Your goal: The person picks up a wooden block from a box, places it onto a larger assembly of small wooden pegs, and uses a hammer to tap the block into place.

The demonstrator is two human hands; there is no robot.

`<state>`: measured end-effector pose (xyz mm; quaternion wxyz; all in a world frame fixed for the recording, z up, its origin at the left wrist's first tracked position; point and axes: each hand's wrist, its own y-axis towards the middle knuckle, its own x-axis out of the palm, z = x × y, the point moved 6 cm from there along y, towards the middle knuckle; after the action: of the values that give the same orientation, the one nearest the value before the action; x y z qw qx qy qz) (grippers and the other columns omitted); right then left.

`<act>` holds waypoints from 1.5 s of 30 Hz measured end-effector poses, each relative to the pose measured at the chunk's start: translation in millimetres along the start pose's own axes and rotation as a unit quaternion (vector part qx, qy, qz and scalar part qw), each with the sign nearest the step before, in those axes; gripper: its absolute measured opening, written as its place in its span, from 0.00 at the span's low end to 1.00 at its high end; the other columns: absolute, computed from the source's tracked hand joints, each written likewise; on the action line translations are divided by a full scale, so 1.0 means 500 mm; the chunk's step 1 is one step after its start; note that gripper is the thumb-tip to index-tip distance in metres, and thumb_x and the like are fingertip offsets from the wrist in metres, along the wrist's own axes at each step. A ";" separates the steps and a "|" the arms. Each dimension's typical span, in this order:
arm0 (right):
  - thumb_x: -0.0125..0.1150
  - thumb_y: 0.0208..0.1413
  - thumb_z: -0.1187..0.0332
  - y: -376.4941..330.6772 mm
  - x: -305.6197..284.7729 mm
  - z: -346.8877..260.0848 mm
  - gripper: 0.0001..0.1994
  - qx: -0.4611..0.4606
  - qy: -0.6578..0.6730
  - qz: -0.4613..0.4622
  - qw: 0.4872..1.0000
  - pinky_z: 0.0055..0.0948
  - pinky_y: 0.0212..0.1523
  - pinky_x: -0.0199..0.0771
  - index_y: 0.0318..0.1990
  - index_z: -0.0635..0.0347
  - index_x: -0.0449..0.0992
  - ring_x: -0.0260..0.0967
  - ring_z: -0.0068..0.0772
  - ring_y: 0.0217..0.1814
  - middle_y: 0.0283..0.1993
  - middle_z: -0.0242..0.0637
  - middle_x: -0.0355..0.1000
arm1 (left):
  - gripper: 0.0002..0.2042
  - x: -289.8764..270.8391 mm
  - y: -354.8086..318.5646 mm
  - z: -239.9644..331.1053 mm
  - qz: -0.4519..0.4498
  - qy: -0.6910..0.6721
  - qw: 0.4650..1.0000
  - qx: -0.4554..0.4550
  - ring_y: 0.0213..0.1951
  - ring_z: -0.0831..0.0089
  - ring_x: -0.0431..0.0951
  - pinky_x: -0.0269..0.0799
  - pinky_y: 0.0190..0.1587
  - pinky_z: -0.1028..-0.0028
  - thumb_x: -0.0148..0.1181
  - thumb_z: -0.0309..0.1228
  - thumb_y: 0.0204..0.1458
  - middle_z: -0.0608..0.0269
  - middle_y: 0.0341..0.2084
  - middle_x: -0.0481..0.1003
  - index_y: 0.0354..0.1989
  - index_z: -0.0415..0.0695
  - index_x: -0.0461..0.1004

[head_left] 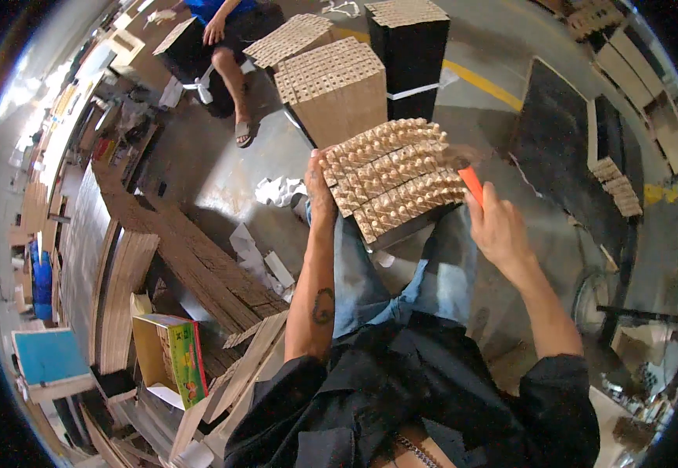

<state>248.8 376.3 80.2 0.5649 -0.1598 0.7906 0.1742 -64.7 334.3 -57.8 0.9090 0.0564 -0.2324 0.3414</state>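
A stack of boards (401, 179) stands between my knees, with rows of pale wooden dowels sticking up from its top. My left hand (321, 195) is pressed against the stack's left side, its fingers mostly hidden. In my right hand (499, 226) is a hammer (472, 185), its orange handle in my closed fingers. The hammer's dark head is smeared by motion over the dowels at the right end of the stack.
Beyond my stack stand board stacks with hole-dotted tops, one brown (335, 93) and one black (407, 54). Another person (230, 66) sits at the far left. Long brown boards (206, 253) and an open colourful carton (171, 359) lie left; a black sheet (553, 148) lies right.
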 end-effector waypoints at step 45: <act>0.51 0.64 0.57 0.062 -0.090 0.022 0.17 -0.042 0.088 0.037 0.995 0.54 0.23 0.60 0.32 0.64 0.66 0.68 0.65 0.24 0.22 0.55 0.71 | 0.26 -0.017 0.001 -0.018 0.015 -0.030 0.997 -0.064 0.40 0.70 0.76 0.69 0.48 0.71 0.40 0.49 0.64 0.58 0.39 0.77 0.46 0.35 0.74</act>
<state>258.2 411.4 122.7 0.4792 -0.1690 0.8344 0.2134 -67.3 331.7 -69.7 0.8984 0.0053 -0.2812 0.3373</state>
